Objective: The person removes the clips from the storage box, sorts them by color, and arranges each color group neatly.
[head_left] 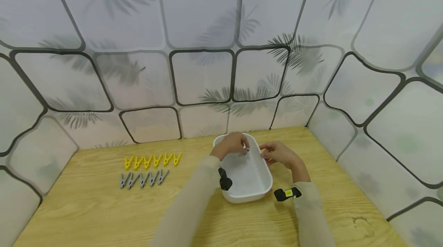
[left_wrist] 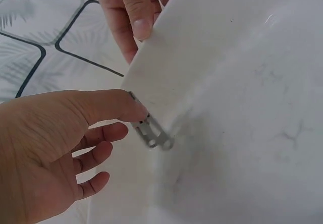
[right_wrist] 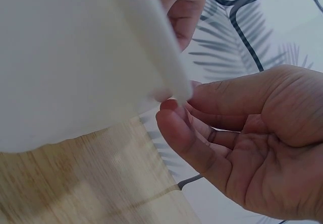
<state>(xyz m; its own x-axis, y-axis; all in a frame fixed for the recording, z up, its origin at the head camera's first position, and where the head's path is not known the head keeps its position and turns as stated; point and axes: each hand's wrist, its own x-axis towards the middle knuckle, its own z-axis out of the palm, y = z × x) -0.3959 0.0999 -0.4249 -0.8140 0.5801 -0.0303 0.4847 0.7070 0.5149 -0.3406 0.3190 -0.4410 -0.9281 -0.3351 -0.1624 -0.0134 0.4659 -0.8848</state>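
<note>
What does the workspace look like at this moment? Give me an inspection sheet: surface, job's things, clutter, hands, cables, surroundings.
Surface: light wooden table, with a dark mark near its right front.
Job's things: white oval tub at centre; grey clothespin clipped on its rim.
Clutter: row of six yellow clothespins with a row of five grey clothespins in front of it, left of the tub.
Hands: left hand pinches the clipped grey clothespin; right hand touches the tub's rim with relaxed fingers.
Cables: nothing seen.
Surroundings: pale wall panels with dark curved lines and leaf prints on three sides.
</note>
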